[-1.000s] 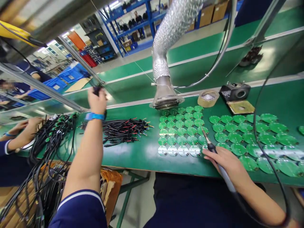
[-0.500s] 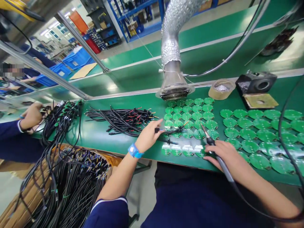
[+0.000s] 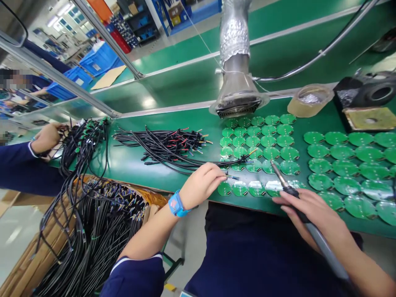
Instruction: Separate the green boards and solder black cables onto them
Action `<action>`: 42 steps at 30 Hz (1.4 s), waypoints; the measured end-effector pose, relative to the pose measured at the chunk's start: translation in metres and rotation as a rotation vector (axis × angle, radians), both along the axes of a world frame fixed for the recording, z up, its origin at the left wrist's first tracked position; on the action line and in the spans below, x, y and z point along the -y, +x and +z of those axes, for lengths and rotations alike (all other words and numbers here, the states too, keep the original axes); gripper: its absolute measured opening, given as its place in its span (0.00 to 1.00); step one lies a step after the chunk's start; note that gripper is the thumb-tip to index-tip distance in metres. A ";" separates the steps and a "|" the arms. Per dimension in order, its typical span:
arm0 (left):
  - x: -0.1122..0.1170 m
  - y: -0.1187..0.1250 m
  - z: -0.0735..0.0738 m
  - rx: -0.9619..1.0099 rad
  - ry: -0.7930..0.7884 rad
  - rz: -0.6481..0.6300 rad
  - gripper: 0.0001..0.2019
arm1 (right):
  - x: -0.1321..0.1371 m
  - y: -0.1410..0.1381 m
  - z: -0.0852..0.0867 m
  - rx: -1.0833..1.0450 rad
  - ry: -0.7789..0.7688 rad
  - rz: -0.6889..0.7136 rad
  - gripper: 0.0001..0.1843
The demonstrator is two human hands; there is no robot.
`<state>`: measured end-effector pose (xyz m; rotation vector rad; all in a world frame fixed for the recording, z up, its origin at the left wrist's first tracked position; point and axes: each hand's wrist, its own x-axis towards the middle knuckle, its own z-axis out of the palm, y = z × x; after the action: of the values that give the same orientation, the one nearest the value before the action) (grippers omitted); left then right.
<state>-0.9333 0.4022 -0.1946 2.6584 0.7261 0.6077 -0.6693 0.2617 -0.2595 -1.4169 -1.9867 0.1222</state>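
My left hand (image 3: 202, 185), wearing a blue wristwatch (image 3: 177, 203), is closed in a pinch on a black cable whose stripped, coloured wire ends (image 3: 232, 177) poke out past the fingertips. These ends sit above the lower rows of round green circuit boards (image 3: 256, 189). Another cable with a yellow wire tip (image 3: 252, 152) lies across the boards just beyond. In my right hand (image 3: 321, 214) is a soldering iron (image 3: 289, 189), its tip pointing up and left over the boards. Left of them lies a pile of black cables (image 3: 173, 148).
A fume extraction nozzle (image 3: 238, 93) hangs over the bench. Behind the boards stand a tape roll (image 3: 310, 101) and a soldering stand with a yellow sponge (image 3: 369, 119). At left, a co-worker's hand (image 3: 46, 138) touches cables with green boards (image 3: 89, 132); a cable-filled carton (image 3: 55, 231) stands below.
My left hand has turned and closed, now pinching a cable near its wire ends. The soldering iron has stayed over the boards. The head view has shifted slightly.
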 end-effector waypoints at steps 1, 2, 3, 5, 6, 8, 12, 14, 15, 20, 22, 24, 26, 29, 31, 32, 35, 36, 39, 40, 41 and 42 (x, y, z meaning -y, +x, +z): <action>0.004 -0.005 -0.004 -0.012 0.046 -0.029 0.08 | 0.002 -0.006 0.006 -0.022 -0.006 0.030 0.26; 0.007 -0.010 -0.008 -0.031 0.095 -0.054 0.10 | 0.003 -0.012 0.011 -0.043 -0.005 0.061 0.28; 0.010 -0.014 -0.013 -0.050 0.139 -0.072 0.12 | 0.004 -0.017 0.016 -0.064 0.008 0.084 0.29; 0.015 -0.020 -0.023 -0.068 0.180 -0.073 0.12 | 0.005 -0.029 0.023 -0.120 0.033 0.092 0.29; 0.017 -0.022 -0.028 -0.064 0.179 -0.056 0.12 | 0.005 -0.035 0.026 -0.150 0.037 0.082 0.28; 0.019 -0.022 -0.035 -0.042 0.166 -0.008 0.10 | 0.005 -0.046 0.029 -0.207 0.043 0.052 0.27; 0.024 -0.018 -0.044 -0.021 0.100 0.053 0.07 | 0.001 -0.061 0.031 -0.320 -0.008 0.054 0.20; 0.025 -0.015 -0.046 -0.043 0.013 0.074 0.06 | -0.001 -0.065 0.029 -0.361 -0.054 0.064 0.18; 0.026 -0.014 -0.046 -0.056 -0.039 0.088 0.05 | -0.001 -0.067 0.028 -0.373 -0.065 0.065 0.17; 0.028 -0.013 -0.044 -0.061 -0.261 0.119 0.05 | -0.002 -0.072 0.020 -0.399 -0.052 0.065 0.14; 0.027 -0.013 -0.044 -0.039 -0.309 0.116 0.04 | -0.002 -0.073 0.018 -0.382 -0.056 0.068 0.14; 0.027 -0.013 -0.043 -0.022 -0.339 0.116 0.04 | -0.002 -0.074 0.017 -0.369 -0.064 0.075 0.14; 0.027 -0.013 -0.042 -0.005 -0.358 0.116 0.03 | -0.001 -0.075 0.015 -0.375 -0.078 0.088 0.15; 0.028 -0.013 -0.041 0.011 -0.374 0.121 0.03 | 0.000 -0.075 0.013 -0.382 -0.101 0.099 0.15; 0.028 -0.014 -0.042 0.009 -0.377 0.126 0.03 | 0.000 -0.075 0.013 -0.378 -0.110 0.099 0.15; 0.028 -0.014 -0.042 0.008 -0.377 0.130 0.03 | 0.000 -0.075 0.013 -0.376 -0.111 0.100 0.15; 0.028 -0.014 -0.044 0.019 -0.368 0.145 0.03 | -0.001 -0.076 0.014 -0.372 -0.101 0.111 0.15; 0.029 -0.014 -0.044 0.026 -0.362 0.151 0.03 | -0.002 -0.076 0.015 -0.366 -0.095 0.114 0.15; 0.031 -0.013 -0.046 0.039 -0.340 0.166 0.03 | -0.003 -0.078 0.016 -0.344 -0.095 0.114 0.14; 0.032 -0.013 -0.047 0.040 -0.332 0.172 0.03 | -0.004 -0.078 0.017 -0.341 -0.099 0.112 0.13; 0.032 -0.013 -0.048 0.042 -0.322 0.177 0.04 | -0.004 -0.079 0.017 -0.343 -0.097 0.110 0.13; 0.033 -0.013 -0.048 0.043 -0.313 0.182 0.04 | -0.004 -0.079 0.016 -0.348 -0.091 0.109 0.14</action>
<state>-0.9460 0.3692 -0.2431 2.3035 0.9713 0.5449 -0.7482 0.2654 -0.2431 -1.2447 -1.7850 0.4808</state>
